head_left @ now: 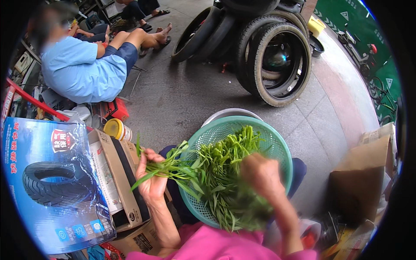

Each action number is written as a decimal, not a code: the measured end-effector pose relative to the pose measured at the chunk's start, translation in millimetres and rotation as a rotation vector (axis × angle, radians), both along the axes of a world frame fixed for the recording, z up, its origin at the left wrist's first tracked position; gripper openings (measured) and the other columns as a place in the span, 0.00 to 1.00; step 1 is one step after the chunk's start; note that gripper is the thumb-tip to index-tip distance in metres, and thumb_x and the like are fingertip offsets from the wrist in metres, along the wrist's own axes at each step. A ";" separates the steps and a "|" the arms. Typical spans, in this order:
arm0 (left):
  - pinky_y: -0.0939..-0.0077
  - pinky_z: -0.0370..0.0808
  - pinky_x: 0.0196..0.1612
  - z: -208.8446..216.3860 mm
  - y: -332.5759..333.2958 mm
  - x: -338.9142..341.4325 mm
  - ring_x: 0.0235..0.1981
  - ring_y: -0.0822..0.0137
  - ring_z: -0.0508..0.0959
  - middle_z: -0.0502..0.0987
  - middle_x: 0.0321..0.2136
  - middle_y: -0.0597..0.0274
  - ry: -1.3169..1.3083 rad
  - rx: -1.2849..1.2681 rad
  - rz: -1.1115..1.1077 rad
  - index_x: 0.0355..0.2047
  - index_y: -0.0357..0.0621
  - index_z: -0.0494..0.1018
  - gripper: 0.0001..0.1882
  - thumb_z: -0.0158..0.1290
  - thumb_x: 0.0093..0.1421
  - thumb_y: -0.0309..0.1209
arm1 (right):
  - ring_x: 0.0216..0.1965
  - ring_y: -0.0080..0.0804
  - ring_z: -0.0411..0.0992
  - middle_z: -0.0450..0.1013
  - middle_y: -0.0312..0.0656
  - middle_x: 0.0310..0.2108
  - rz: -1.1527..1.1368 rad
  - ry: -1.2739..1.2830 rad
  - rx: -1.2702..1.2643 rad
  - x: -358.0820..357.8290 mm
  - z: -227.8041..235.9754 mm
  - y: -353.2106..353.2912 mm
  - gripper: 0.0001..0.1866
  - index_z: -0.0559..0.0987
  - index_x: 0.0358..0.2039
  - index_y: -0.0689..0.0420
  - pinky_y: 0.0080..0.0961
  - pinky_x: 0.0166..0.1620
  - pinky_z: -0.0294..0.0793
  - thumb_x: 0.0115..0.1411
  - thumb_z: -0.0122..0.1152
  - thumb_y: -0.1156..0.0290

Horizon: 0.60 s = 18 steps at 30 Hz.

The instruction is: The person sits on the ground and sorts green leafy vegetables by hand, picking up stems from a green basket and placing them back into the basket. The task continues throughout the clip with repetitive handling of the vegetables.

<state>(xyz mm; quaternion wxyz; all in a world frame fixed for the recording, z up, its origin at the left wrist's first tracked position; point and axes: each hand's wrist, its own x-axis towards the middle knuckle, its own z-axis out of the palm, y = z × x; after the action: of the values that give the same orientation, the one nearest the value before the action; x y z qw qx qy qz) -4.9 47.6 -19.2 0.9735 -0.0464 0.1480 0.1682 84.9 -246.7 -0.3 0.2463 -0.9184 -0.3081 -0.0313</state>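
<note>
Head view shows tyres (256,65) on grey paving (182,99), left hand (151,178) pinching greens (177,168), right hand (262,174) blurred, its grip unclear.

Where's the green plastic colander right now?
In the head view, the green plastic colander is just right of centre, under the right hand, with a metal basin showing beyond it.

From my remote seat I noted several worn tyres (255,65) leaning together on the paved floor (190,89). Upper left, a seated person in a light-blue shirt (82,69) faced away from me, legs outstretched. Near that seat I logged a red case (116,109) and a yellow-lidded tub (117,129). A blue tyre-printed box (52,186) stood beside a brown carton (120,173); far right, a scooter (356,45) by green hoarding (344,13).
</note>
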 end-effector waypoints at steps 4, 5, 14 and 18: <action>0.81 0.61 0.19 9.8 -8.6 -1.2 0.16 0.75 0.61 0.62 0.16 0.67 -0.088 0.275 -0.066 0.40 0.37 0.71 0.14 0.45 0.71 0.37 | 0.20 0.43 0.73 0.70 0.44 0.24 0.033 -0.019 0.013 2.4 8.3 1.8 0.08 0.74 0.25 0.58 0.38 0.23 0.70 0.54 0.63 0.68; 0.81 0.59 0.16 8.9 -11.8 1.3 0.14 0.76 0.60 0.61 0.15 0.68 -0.109 0.318 -0.119 0.40 0.37 0.70 0.14 0.45 0.71 0.38 | 0.20 0.43 0.73 0.70 0.43 0.25 0.064 -0.015 -0.033 4.6 1.0 -3.3 0.08 0.75 0.26 0.58 0.38 0.23 0.71 0.54 0.63 0.67; 0.83 0.61 0.13 41.7 -44.5 -7.8 0.16 0.71 0.68 0.69 0.20 0.60 0.051 0.947 -0.184 0.33 0.35 0.73 0.13 0.51 0.67 0.34 | 0.16 0.20 0.68 0.72 0.38 0.19 0.087 0.429 0.944 3.7 91.5 -33.1 0.05 0.82 0.30 0.65 0.17 0.20 0.65 0.52 0.61 0.79; 0.86 0.63 0.14 47.2 -80.8 7.2 0.22 0.70 0.79 0.78 0.27 0.52 0.018 1.028 -0.403 0.34 0.35 0.77 0.08 0.53 0.65 0.29 | 0.13 0.21 0.66 0.75 0.41 0.21 0.004 1.099 1.329 1.3 89.6 -36.3 0.10 0.81 0.35 0.69 0.17 0.18 0.64 0.60 0.56 0.75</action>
<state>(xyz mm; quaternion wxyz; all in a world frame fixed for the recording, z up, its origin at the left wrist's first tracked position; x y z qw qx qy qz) 2.3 -33.2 28.0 0.8824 0.4655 0.0611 0.0297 86.2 -283.1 89.2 0.8469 -0.4680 -0.0645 0.2439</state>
